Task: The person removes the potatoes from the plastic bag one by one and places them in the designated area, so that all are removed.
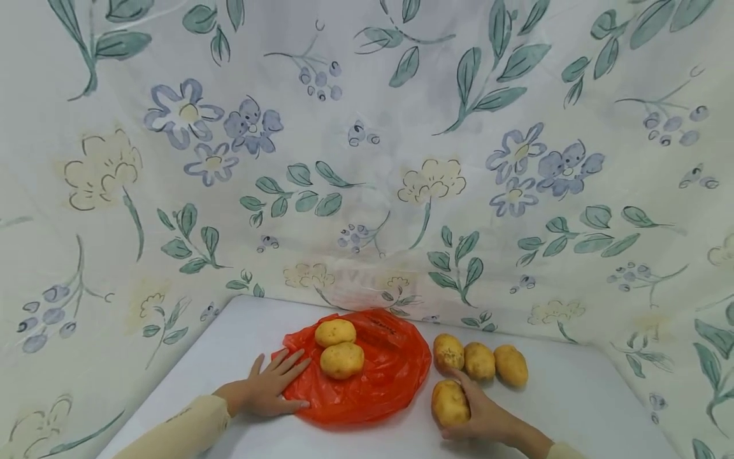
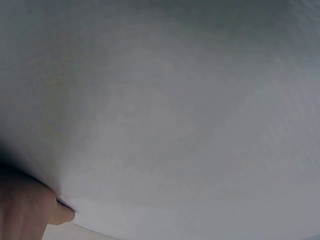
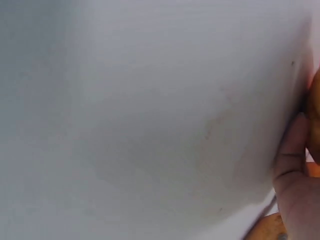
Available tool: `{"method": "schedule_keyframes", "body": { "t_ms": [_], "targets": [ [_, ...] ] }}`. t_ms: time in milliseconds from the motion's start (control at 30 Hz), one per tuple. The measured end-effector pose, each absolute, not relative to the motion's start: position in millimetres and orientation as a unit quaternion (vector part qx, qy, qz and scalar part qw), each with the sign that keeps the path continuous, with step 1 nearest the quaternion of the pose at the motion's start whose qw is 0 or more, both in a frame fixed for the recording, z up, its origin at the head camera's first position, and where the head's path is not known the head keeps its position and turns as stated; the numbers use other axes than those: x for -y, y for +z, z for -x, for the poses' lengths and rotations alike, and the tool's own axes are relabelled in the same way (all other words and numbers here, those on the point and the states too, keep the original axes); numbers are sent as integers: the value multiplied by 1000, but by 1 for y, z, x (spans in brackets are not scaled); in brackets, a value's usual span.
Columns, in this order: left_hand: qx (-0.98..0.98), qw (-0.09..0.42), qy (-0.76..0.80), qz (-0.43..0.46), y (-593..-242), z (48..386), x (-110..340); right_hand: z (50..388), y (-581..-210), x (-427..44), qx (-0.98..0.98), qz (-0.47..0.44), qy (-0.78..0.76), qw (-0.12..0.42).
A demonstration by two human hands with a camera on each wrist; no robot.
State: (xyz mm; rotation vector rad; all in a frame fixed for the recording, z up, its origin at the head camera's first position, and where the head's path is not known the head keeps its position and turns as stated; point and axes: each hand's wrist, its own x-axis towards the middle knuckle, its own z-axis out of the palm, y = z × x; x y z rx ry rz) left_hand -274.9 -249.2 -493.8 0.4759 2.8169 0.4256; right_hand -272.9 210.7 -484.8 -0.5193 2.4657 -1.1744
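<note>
A red plastic bag (image 1: 378,389) lies flattened on the white table, with two potatoes on it, one potato (image 1: 335,332) just behind the other potato (image 1: 342,361). My left hand (image 1: 269,386) rests with spread, straight fingers on the bag's left edge. To the right of the bag, my right hand (image 1: 482,411) grips a potato (image 1: 450,403) between thumb and fingers, at or close to the table top. The right wrist view catches only part of that hand (image 3: 295,175) and the potato's edge (image 3: 314,115). In the left wrist view, a bit of the left hand (image 2: 25,210) shows at the corner.
Behind my right hand three more potatoes stand in a row: a left one (image 1: 448,351), a middle one (image 1: 479,361) and a right one (image 1: 511,366). A floral cloth (image 1: 367,146) hangs around the back and sides of the table (image 1: 573,408).
</note>
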Motion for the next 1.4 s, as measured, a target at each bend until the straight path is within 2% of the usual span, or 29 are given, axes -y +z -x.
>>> {"method": "schedule_keyframes", "body": {
  "t_ms": [133, 267, 500, 600, 900, 1233, 1400],
  "targets": [
    [-966, 129, 149, -168, -498, 275, 248, 266, -481, -214, -893, 189, -375, 160],
    [-967, 124, 146, -168, -498, 277, 250, 260, -473, -215, -923, 192, -318, 103],
    [-969, 117, 137, -170, -487, 275, 253, 263, -463, -232, -955, 211, -149, -146],
    [-969, 122, 132, -168, -482, 273, 255, 265, -462, -244, -955, 204, -95, -191],
    [-966, 131, 138, -176, -489, 269, 249, 275, -460, -293, -966, 159, -44, -198],
    [-970, 116, 124, -175, -495, 275, 248, 304, -442, -338, -983, 90, -16, -157],
    [-970, 127, 117, -169, -496, 271, 247, 307, -444, -354, -988, 64, -13, -138]
  ]
}}
